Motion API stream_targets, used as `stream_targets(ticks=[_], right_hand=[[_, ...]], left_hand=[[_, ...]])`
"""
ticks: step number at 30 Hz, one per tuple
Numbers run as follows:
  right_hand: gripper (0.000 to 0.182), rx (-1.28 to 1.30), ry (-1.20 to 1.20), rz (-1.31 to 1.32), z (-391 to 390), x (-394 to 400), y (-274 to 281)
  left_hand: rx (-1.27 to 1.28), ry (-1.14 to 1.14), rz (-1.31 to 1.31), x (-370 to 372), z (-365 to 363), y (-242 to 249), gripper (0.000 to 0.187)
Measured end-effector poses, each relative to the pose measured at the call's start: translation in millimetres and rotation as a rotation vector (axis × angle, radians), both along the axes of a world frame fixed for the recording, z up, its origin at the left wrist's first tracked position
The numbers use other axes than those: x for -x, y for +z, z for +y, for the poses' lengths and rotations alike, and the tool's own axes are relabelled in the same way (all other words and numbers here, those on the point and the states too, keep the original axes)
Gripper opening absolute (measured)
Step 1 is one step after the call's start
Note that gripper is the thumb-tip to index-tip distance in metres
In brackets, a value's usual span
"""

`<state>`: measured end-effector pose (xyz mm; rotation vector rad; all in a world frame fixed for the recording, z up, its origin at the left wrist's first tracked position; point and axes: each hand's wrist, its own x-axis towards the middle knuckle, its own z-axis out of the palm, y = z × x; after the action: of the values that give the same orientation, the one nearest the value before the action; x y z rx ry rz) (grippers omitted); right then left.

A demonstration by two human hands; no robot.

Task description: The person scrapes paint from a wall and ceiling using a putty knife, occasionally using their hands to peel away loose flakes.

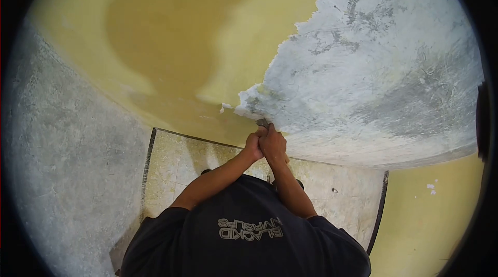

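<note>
My right hand (pixel 274 143) is wrapped around a scraper (pixel 263 122), whose dark flat blade meets the wall at the lower edge of the bared patch. Pressed against it is my left hand (pixel 253 146), closed at the front of the same tool. Most of the handle is hidden by my fingers. Yellow paint (pixel 254 33) covers the left part of the wall, ending in a ragged, peeling edge. To the right lies a bared grey-white patch (pixel 332 79) with darker smudges. A small curled paint flake (pixel 224 106) hangs just left of the blade.
A grey, scraped wall (pixel 78 137) stands at the left, and a yellow wall (pixel 436 209) at the lower right. Below my arms the tiled floor (pixel 347 183) is strewn with specks and dust, bordered by dark strips. My shadow falls on the yellow paint.
</note>
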<state>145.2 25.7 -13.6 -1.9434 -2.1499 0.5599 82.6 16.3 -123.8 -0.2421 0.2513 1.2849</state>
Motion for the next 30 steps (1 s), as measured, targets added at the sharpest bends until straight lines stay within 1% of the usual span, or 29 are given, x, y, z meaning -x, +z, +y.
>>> stream_targets(ticks=[2, 3, 6, 7, 8, 9, 12, 16, 17, 18, 19, 20, 21, 23, 25, 26, 28, 29, 30], right_hand=[[0.028, -0.032, 0.105, -0.011, -0.6, 10.8, -5.1], [0.028, -0.026, 0.129, -0.003, 0.6, 18.9, -5.9], [0.029, -0.046, 0.117, 0.008, 0.5, 15.5, -12.1], [0.029, -0.045, 0.114, 0.004, -1.9, 10.1, -12.3], [0.028, -0.038, 0.062, 0.017, -5.6, 4.1, -10.4], [0.028, -0.034, 0.012, 0.029, -6.2, 1.5, -8.9], [0.026, -0.083, -0.012, 0.019, -4.3, 2.7, -13.5], [0.025, -0.033, -0.022, -0.011, -3.4, 1.9, -10.7], [0.026, -0.051, 0.012, -0.008, -3.1, -0.2, -13.8], [0.027, -0.076, 0.045, -0.001, -2.1, -2.0, -15.6], [0.027, -0.079, 0.027, 0.003, -0.9, -4.1, -16.3], [0.027, -0.08, 0.05, -0.007, 1.0, -5.2, -15.1], [0.028, -0.08, 0.08, -0.019, 1.8, -5.0, -14.1], [0.028, -0.104, 0.052, -0.005, -0.6, 1.4, -11.8], [0.028, -0.115, 0.015, -0.005, -8.5, 5.1, -13.6], [0.028, -0.078, 0.041, 0.006, -7.7, 8.9, -15.5], [0.028, -0.053, 0.076, 0.022, -1.8, 14.9, -12.9], [0.029, -0.097, 0.078, 0.055, -2.4, 20.8, -12.1], [0.03, -0.136, 0.075, 0.09, -7.8, 27.3, -11.9]], left_hand=[[-0.085, 0.0, 0.001, 14.2, -6.1, 3.0, 0.013], [-0.085, -0.003, 0.004, 16.4, -3.0, -2.2, 0.013], [-0.026, 0.026, -0.074, 15.6, -2.7, -3.3, 0.011], [-0.012, -0.02, -0.026, 11.8, -4.8, -1.5, 0.011], [0.0, -0.062, 0.023, 9.5, -5.0, -1.4, 0.012], [-0.004, -0.06, 0.021, 7.5, -2.9, -1.6, 0.012], [0.019, -0.027, 0.063, 3.6, -3.3, 1.3, 0.011], [0.045, -0.034, 0.036, 3.0, -0.1, 4.1, 0.011], [0.051, -0.043, 0.026, -0.2, -3.4, 2.4, 0.011], [0.055, -0.062, 0.028, -4.4, -3.9, -10.2, 0.011], [-0.003, -0.033, -0.036, -6.0, 0.3, -21.1, 0.01], [-0.062, 0.0, -0.101, -4.7, 2.9, -16.0, 0.01], [-0.066, -0.008, -0.099, -2.8, 2.3, -11.4, 0.01], [0.027, -0.02, -0.02, 1.3, -0.2, -4.1, 0.01], [-0.002, -0.004, -0.014, 4.7, -4.5, -1.8, 0.012], [-0.038, 0.019, -0.002, 6.8, -4.7, -1.5, 0.014], [-0.049, 0.012, 0.014, 23.1, -8.7, 24.2, 0.015], [-0.048, -0.001, 0.044, 32.8, -13.2, 33.9, 0.015], [-0.042, -0.006, 0.059, 35.0, -17.9, 20.0, 0.015]])
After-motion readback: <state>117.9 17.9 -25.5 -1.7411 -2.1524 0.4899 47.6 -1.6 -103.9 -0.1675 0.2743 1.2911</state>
